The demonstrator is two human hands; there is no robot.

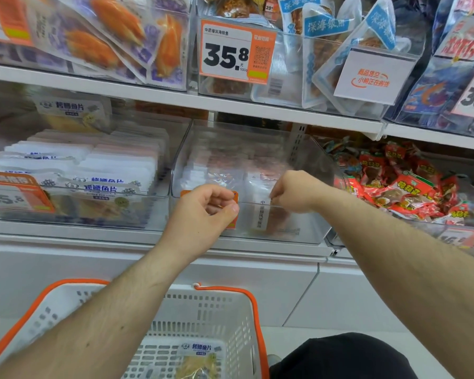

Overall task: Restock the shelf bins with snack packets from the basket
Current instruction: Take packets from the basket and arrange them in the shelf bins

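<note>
In the middle of the frame both hands are at the front rim of the clear middle bin (307,170). The left hand (203,212) has its fingers curled at an orange price tag (234,196) (mostly hidden behind it). The right hand (293,192) pinches a white label (261,214). At the bottom, the white basket (230,310) holds one snack packet (200,356).

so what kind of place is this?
Almost certainly a shop's snack aisle: white shelves carry clear bins of packaged snacks, orange price tags hang on the bin fronts, and a white shopping basket with orange handles sits below.
</note>
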